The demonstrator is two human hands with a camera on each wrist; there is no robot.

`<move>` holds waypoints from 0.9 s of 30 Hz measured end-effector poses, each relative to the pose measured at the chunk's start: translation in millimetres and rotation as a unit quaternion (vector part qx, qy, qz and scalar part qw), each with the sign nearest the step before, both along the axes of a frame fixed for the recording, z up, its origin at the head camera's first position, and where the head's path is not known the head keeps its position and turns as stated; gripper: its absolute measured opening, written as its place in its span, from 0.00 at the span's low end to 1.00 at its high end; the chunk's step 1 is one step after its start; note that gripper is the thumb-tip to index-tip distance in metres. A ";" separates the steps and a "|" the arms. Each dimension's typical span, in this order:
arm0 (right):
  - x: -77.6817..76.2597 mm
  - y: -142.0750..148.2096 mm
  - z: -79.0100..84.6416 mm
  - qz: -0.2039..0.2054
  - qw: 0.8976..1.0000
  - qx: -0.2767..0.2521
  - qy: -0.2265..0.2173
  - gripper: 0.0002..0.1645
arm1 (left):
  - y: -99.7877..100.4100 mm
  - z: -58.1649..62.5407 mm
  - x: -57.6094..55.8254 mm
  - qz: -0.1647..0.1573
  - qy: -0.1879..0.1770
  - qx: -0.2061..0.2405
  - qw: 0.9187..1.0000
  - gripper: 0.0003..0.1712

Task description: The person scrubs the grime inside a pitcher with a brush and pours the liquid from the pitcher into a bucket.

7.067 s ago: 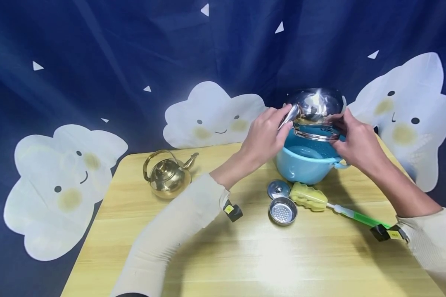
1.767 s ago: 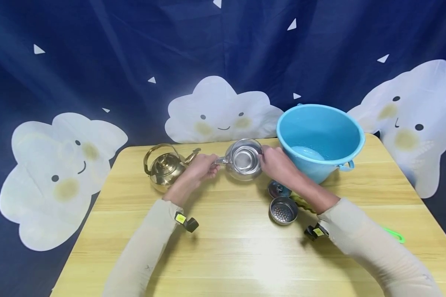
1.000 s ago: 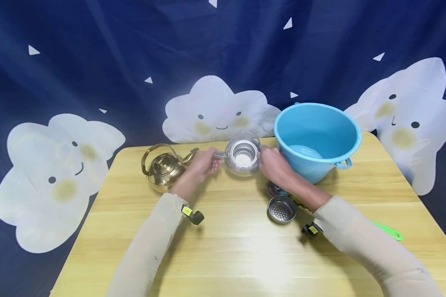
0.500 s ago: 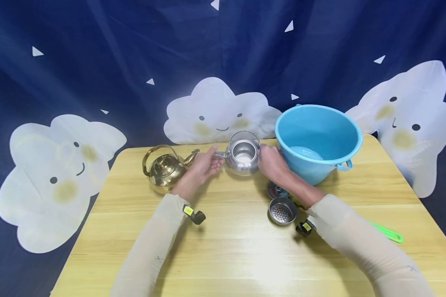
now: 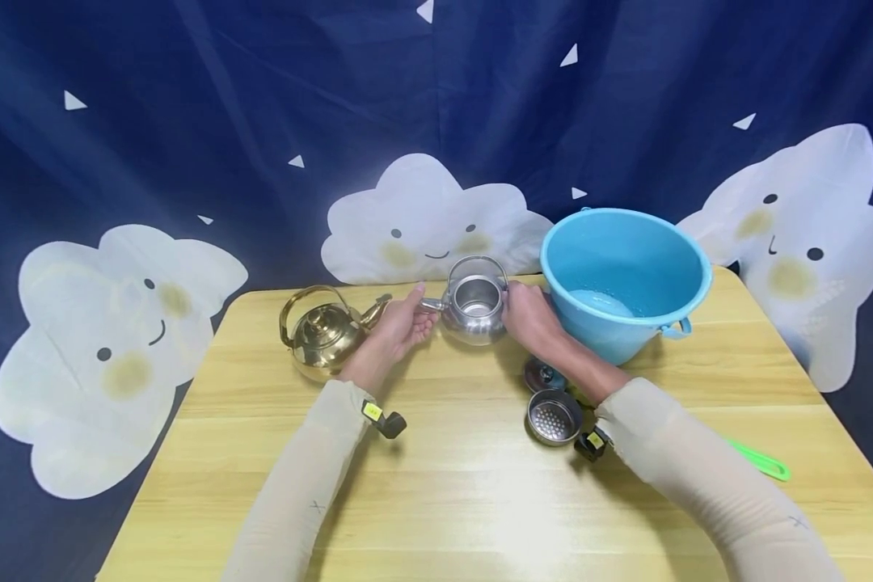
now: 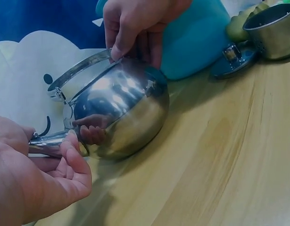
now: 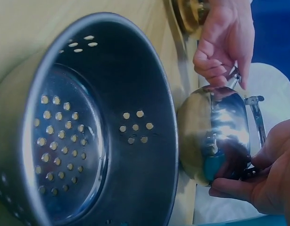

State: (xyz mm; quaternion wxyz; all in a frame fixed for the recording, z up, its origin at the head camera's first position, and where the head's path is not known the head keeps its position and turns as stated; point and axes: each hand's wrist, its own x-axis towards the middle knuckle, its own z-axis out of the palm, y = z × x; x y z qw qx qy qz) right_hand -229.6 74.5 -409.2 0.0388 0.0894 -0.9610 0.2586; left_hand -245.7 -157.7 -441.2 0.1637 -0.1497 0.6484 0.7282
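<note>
A shiny silver teapot (image 5: 474,327), lidless with its hoop handle raised, stands upright at the back middle of the table. My left hand (image 5: 400,325) pinches its spout (image 6: 50,143) between thumb and curled fingers. On the opposite side my right hand (image 5: 529,315) grips the foot of the hoop handle (image 7: 258,117), with fingers against the teapot's body. A perforated steel strainer basket (image 5: 553,416) and a steel lid (image 5: 541,374) lie in front of my right forearm.
The blue bucket (image 5: 611,335), with some water at the bottom, stands at the back right. A brass teapot (image 5: 325,341) stands left, its spout close to my left hand. A sponge brush with a green handle (image 5: 764,462) lies partly hidden under my right arm.
Earlier both hands held the silver teapot tipped over the bucket. It has moved left and down to the table's back middle. Over the last second the hands have barely moved.
</note>
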 end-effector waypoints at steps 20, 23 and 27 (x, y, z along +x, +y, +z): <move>-2.8 -2.0 -3.0 0.000 0.999 -0.001 -0.032 0.17 | 4.9 -5.5 -0.6 0.023 -0.001 0.009 1.000 0.35; -1.5 -2.4 -2.9 0.002 0.999 -0.003 -0.039 0.17 | 4.5 -6.6 2.2 0.023 0.004 0.014 1.000 0.34; -0.1 -2.9 -2.4 0.006 0.999 -0.001 -0.043 0.19 | 3.3 -7.6 8.3 0.021 0.014 0.018 1.000 0.31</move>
